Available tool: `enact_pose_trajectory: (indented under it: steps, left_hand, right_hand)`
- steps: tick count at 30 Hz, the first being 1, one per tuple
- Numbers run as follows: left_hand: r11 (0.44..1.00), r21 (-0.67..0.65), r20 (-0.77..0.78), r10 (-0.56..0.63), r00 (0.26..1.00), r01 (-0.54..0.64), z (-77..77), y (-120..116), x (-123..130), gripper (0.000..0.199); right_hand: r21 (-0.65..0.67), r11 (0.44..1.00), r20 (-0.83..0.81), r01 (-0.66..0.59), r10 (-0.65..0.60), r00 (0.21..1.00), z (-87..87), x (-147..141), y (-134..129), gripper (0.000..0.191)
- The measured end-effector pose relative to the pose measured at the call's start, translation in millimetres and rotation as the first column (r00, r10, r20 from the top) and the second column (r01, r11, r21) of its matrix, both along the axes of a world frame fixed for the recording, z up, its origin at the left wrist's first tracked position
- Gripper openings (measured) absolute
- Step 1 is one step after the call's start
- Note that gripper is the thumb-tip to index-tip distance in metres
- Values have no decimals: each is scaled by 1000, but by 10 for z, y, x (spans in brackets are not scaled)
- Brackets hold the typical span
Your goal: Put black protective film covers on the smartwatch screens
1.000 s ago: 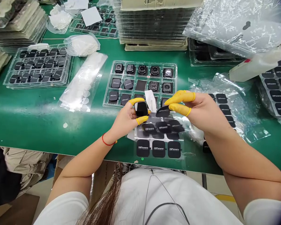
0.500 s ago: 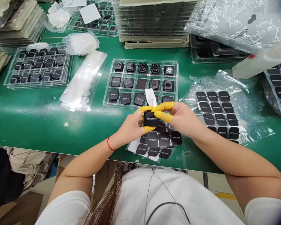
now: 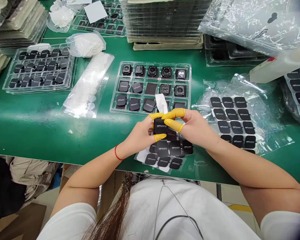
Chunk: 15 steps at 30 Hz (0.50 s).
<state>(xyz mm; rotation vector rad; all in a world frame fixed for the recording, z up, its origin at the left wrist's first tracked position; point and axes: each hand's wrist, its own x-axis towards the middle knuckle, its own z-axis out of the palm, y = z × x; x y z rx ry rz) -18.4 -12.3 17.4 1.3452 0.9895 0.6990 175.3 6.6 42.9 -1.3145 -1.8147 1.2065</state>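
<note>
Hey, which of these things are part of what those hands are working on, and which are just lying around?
Part of the work: left hand and right hand, in yellow finger cots, pinching a black HiFuture square; the HiFuture pad sheet beneath them; the tray of watch bodies just beyond.

Lying around: stacked trays, bag of white discs, bagged black pads, white bottle.

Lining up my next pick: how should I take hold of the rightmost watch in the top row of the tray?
Come down from above and pinch the square watch case by its left and right sides. It lies face-up in an open pocket of the clear plastic tray, so above looks freest, and its straight sides should suit a pinch.
</note>
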Motion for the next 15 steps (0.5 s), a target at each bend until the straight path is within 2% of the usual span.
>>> enact_pose_trajectory:
  steps: [1, 3, 5, 6, 8, 10, 12, 13, 15]
  left_hand:
    - [1000, -9, -3, 6, 1000, -6, 4, 2, 1, 54]
    - [1000, -22, -6, 17, 1000, -17, 12, 4, 2, 54]
    - [1000, -20, -3, 19, 1000, -19, 11, 1, 3, 53]
    - [1000, -14, -5, 10, 1000, -10, 6, -2, 5, 52]
    - [1000, 5, -16, -18, 1000, 19, -9, -12, 9, 52]
    - [999, 22, -35, -24, 999, 24, -20, -18, 14, 52]
    - [1000, 11, -18, 16, 1000, -16, -16, -12, 16, 57]
    - [999, -8, -2, 50, 999, -51, -8, -3, 14, 63]
    - [992, -62, 30, 112, 993, -110, 16, 21, 7, 74]
  right_hand:
    - [126, 992, 72, -10, 1, 997, -7, 2, -10, 19]
    - [364, 930, 231, -49, -40, 972, -31, -1, -32, 25]
    - [448, 890, 335, -89, -75, 939, -67, -18, -57, 34]
    - [418, 902, 351, -104, -55, 935, -86, -32, -69, 43]
    - [276, 952, 293, -134, 49, 955, -115, -67, -79, 57]
    - [124, 984, 151, -129, 110, 982, -123, -106, -45, 49]
    - [46, 998, 33, -53, 52, 998, -108, -147, 74, 33]
    - [48, 999, 9, -5, 4, 1000, -95, -170, 172, 29]
    - [144, 986, 36, 79, -85, 996, -74, -228, 446, 25]
